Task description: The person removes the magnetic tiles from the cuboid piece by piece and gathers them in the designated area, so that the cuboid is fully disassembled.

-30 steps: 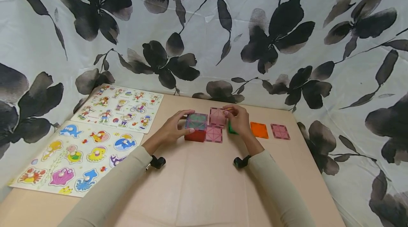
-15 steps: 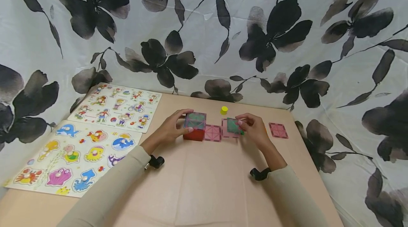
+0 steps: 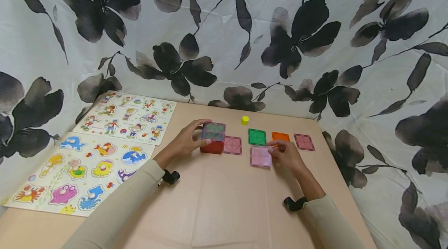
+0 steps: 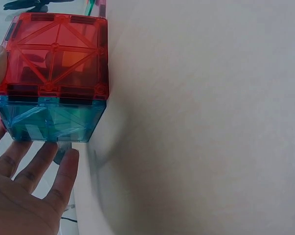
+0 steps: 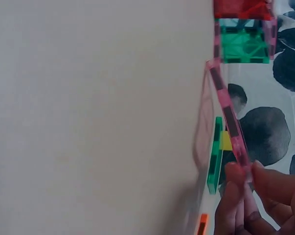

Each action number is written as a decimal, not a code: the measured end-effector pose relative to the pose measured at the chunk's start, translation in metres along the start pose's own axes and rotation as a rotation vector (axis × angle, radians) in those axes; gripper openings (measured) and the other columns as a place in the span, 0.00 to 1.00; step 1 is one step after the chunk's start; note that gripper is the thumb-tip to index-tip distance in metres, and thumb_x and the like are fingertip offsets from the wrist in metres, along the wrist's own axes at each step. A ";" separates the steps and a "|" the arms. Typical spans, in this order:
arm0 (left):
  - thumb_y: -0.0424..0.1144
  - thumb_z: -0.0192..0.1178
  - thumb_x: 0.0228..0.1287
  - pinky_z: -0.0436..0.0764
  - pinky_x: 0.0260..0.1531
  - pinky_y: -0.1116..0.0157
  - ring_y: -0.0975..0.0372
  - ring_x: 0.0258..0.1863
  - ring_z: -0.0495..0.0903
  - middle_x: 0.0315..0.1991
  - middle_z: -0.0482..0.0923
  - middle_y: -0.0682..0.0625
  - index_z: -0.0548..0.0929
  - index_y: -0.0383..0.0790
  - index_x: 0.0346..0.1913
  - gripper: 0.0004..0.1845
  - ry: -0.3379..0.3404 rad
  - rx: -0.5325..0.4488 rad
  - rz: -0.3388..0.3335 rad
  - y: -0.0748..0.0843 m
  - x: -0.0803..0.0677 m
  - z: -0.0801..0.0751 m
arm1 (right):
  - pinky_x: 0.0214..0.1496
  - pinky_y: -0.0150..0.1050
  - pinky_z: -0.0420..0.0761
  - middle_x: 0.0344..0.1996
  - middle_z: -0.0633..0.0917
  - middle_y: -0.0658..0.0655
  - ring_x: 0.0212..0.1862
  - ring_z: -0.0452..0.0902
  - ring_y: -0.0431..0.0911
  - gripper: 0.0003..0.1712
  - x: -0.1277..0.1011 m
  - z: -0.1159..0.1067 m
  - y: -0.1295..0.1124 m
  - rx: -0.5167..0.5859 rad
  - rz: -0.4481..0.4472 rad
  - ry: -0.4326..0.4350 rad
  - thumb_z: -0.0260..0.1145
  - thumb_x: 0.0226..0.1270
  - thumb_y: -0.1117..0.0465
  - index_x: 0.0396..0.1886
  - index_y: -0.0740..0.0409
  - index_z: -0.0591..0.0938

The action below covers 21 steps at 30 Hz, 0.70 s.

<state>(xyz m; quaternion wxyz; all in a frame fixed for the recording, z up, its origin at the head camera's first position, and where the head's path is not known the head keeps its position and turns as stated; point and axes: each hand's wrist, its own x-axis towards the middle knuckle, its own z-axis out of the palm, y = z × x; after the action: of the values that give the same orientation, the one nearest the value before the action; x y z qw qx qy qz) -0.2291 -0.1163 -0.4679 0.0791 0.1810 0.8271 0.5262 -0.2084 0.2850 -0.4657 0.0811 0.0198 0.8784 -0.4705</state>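
The fingers of the right hand pinch the edge of a see-through pink square plastic tile. One edge of the tile is tipped up a little off the tan table. The tile is to the right of the little cube made of red, blue and green plastic tiles, and a bit closer to the person. The left hand holds that cube, fingers spread along its left side and thumb on the near side. Another flat pink tile touches the cube's right side. Farther right of the cube lie a green tile, an orange tile and one more pink tile. A small yellow cap sits behind them. Two picture puzzle boards lie left of the cube.
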 end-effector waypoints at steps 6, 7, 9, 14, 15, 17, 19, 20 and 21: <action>0.43 0.72 0.70 0.72 0.74 0.41 0.42 0.80 0.64 0.79 0.63 0.46 0.64 0.57 0.81 0.41 -0.001 -0.001 -0.006 0.000 0.001 0.000 | 0.48 0.39 0.88 0.47 0.90 0.62 0.45 0.84 0.54 0.11 0.000 0.001 -0.003 -0.261 -0.099 0.092 0.69 0.76 0.64 0.54 0.56 0.89; 0.43 0.72 0.70 0.72 0.74 0.41 0.42 0.80 0.64 0.80 0.63 0.46 0.64 0.57 0.81 0.41 -0.002 -0.001 -0.006 0.000 0.001 0.000 | 0.49 0.41 0.88 0.48 0.90 0.61 0.46 0.85 0.54 0.11 0.000 0.003 -0.005 -0.295 -0.115 0.117 0.70 0.76 0.63 0.54 0.55 0.90; 0.43 0.72 0.70 0.72 0.74 0.41 0.42 0.80 0.64 0.80 0.63 0.46 0.64 0.57 0.81 0.41 -0.001 0.001 -0.005 0.001 0.000 -0.001 | 0.50 0.44 0.88 0.49 0.91 0.60 0.47 0.85 0.55 0.12 0.001 0.007 -0.012 -0.311 -0.134 0.134 0.70 0.75 0.62 0.55 0.54 0.90; 0.43 0.73 0.70 0.72 0.74 0.41 0.41 0.80 0.64 0.80 0.63 0.46 0.64 0.57 0.81 0.42 0.000 0.000 -0.005 0.001 0.000 -0.001 | 0.51 0.41 0.88 0.47 0.91 0.56 0.47 0.85 0.51 0.14 0.006 0.026 -0.033 -0.199 -0.186 0.062 0.71 0.75 0.61 0.57 0.54 0.88; 0.42 0.73 0.70 0.72 0.74 0.41 0.42 0.80 0.64 0.80 0.63 0.46 0.64 0.57 0.81 0.42 -0.001 -0.001 -0.006 0.001 0.001 -0.001 | 0.51 0.41 0.88 0.47 0.91 0.56 0.47 0.85 0.51 0.15 0.007 0.031 -0.037 -0.167 -0.201 0.039 0.71 0.75 0.61 0.58 0.54 0.88; 0.42 0.73 0.70 0.72 0.74 0.41 0.42 0.80 0.64 0.80 0.63 0.46 0.64 0.57 0.81 0.42 -0.004 -0.003 -0.007 0.001 0.001 -0.001 | 0.54 0.42 0.89 0.49 0.91 0.55 0.48 0.86 0.50 0.16 0.010 0.043 -0.047 -0.106 -0.226 -0.007 0.71 0.76 0.61 0.60 0.52 0.88; 0.41 0.73 0.70 0.73 0.74 0.42 0.42 0.80 0.65 0.80 0.63 0.46 0.64 0.57 0.81 0.41 -0.006 -0.005 -0.009 0.000 0.001 -0.001 | 0.57 0.44 0.89 0.51 0.91 0.55 0.50 0.87 0.50 0.17 0.012 0.055 -0.059 -0.050 -0.249 -0.056 0.71 0.76 0.61 0.62 0.49 0.87; 0.41 0.73 0.70 0.73 0.74 0.42 0.42 0.80 0.65 0.80 0.63 0.46 0.64 0.57 0.81 0.41 -0.007 -0.005 -0.009 0.001 0.002 -0.001 | 0.58 0.46 0.89 0.52 0.91 0.55 0.51 0.88 0.50 0.18 0.014 0.062 -0.064 -0.027 -0.259 -0.079 0.70 0.76 0.61 0.63 0.47 0.87; 0.41 0.73 0.69 0.73 0.74 0.42 0.42 0.80 0.65 0.80 0.63 0.46 0.64 0.56 0.81 0.42 -0.008 -0.005 -0.008 0.001 0.002 -0.001 | 0.58 0.47 0.89 0.53 0.91 0.54 0.52 0.88 0.50 0.19 0.015 0.068 -0.069 -0.005 -0.266 -0.098 0.70 0.76 0.61 0.64 0.45 0.86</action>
<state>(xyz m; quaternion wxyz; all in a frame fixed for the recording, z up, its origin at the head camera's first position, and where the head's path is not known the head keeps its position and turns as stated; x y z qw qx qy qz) -0.2312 -0.1159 -0.4668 0.0847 0.1796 0.8262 0.5273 -0.2223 0.1898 -0.4479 0.0609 -0.1200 0.8695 -0.4752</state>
